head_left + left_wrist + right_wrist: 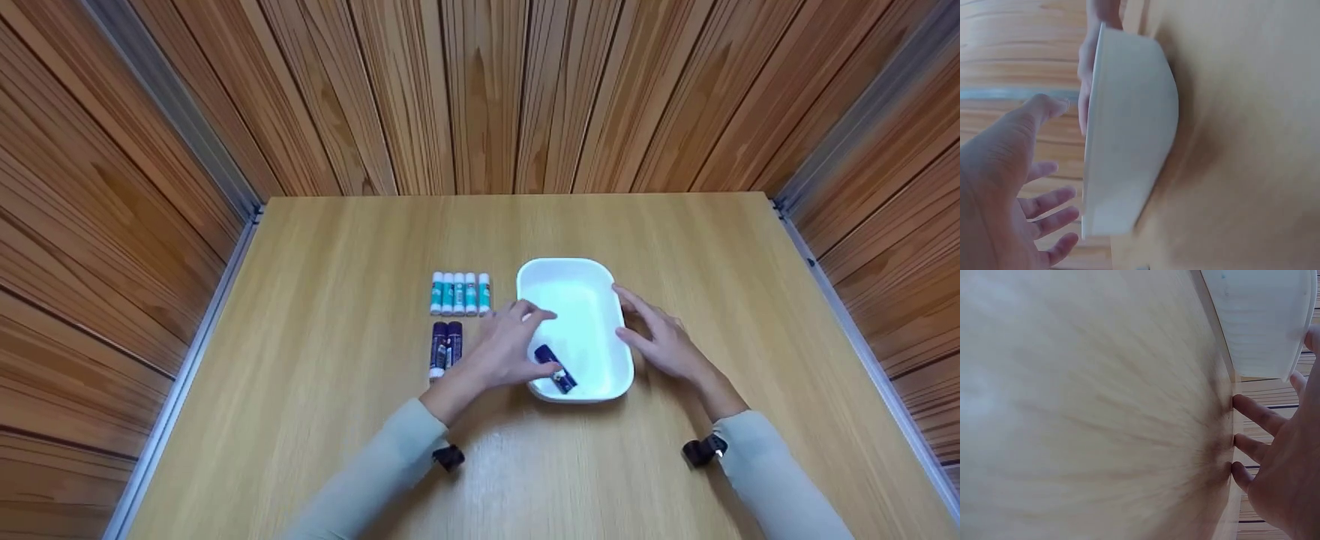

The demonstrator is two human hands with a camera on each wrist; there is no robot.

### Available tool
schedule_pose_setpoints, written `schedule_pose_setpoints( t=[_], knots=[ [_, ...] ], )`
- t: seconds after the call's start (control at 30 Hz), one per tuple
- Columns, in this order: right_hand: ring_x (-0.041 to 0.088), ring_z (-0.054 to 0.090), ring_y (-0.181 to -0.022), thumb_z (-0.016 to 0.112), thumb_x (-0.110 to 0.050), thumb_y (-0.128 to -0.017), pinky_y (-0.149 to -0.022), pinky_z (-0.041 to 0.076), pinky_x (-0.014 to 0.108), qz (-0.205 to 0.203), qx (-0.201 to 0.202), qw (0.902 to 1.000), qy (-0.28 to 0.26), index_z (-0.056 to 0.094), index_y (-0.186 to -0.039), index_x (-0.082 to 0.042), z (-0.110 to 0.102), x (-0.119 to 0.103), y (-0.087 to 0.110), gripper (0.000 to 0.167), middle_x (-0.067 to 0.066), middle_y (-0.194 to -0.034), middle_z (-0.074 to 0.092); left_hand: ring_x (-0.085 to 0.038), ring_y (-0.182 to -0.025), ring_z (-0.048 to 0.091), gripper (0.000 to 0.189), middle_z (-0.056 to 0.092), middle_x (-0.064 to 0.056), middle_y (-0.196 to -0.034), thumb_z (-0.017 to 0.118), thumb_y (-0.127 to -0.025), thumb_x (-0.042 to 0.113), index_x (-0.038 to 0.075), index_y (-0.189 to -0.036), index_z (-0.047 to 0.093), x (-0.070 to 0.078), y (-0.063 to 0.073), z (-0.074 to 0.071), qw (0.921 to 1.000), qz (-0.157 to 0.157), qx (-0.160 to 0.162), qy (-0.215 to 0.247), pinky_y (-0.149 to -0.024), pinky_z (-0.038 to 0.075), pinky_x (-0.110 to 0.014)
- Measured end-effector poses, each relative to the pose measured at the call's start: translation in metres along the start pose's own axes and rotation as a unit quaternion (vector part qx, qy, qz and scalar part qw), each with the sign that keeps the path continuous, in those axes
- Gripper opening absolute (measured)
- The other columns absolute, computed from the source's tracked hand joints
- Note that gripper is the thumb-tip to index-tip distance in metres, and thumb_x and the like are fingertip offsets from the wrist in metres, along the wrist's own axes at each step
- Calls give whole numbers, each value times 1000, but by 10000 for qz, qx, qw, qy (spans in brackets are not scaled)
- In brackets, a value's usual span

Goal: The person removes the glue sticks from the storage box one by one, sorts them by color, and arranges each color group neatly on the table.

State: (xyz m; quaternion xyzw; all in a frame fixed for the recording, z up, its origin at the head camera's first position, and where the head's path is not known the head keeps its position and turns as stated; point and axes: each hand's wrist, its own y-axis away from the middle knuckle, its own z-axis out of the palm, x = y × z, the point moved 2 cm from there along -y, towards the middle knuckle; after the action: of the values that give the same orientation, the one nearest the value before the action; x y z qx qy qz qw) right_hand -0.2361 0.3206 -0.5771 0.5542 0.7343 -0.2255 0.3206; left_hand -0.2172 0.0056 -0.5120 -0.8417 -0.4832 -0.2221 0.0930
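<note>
My left hand (511,346) hovers over the left rim of a white plastic tub (622,382), its fingers spread and apart with nothing between them. Below its thumb, a dark navy glue stick (564,381) lies tilted inside the tub. In the left wrist view, the same hand (1010,185) is beside the tub's outer wall (1129,135). On the other side, my right hand (667,341) touches the tub's right rim with thumb and index finger. The right wrist view has its other fingers (1258,415) extended down to the tabletop.
Several white-and-teal glue sticks (459,293) stand in a neat row left of the tub. Nearer me, two dark navy glue sticks (447,346) lie side by side, partly behind my left hand. Wood-plank walls (480,97) enclose the table (315,300) on the back and sides.
</note>
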Motion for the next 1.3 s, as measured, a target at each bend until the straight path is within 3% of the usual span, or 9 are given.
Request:
schedule_pose_setpoints(
  t=[0.23,0.5,0.77,1.07,1.3],
  knots=[
    [50,39,-166,61,-41,-115,-130,12,87,38,-26,10000,-40,28,-180,-33,0,-1,0,73,23,-172,52,-24,-146,58,76,59,-4,-161,85,-97,58,30,-163,57,24,-7,10,9986,500,-110,-157,-113,61,-41],
    [50,40,-165,61,-41,-115,-128,15,87,72,-27,10000,-11,28,-180,-35,0,1,2,73,22,-173,53,-21,-147,55,81,54,-2,-164,91,-94,48,35,-165,54,36,-17,24,9971,429,-627,-71,-116,62,-37],
    [51,39,-166,61,-40,-116,-126,19,83,25,6,10000,67,29,-180,-32,2,2,2,72,21,-173,54,-24,-149,56,82,50,-6,-169,90,-96,48,32,-167,52,39,-24,35,9943,326,-982,-241,-116,61,-39],
    [52,39,-165,60,-38,-116,-127,16,86,-65,26,10000,27,28,-180,-32,0,2,2,72,23,-171,54,-27,-164,47,96,31,-6,-183,95,-94,34,35,-173,40,36,-30,37,9911,452,-1041,695,-129,53,-39],
    [51,37,-167,62,-40,-115,-129,13,88,29,21,10000,-25,28,-179,-36,-1,2,1,73,21,-172,53,-23,-162,47,98,40,-3,-177,95,-93,33,29,-174,41,35,-36,37,9898,352,-1279,511,-129,52,-36]
  ],
)
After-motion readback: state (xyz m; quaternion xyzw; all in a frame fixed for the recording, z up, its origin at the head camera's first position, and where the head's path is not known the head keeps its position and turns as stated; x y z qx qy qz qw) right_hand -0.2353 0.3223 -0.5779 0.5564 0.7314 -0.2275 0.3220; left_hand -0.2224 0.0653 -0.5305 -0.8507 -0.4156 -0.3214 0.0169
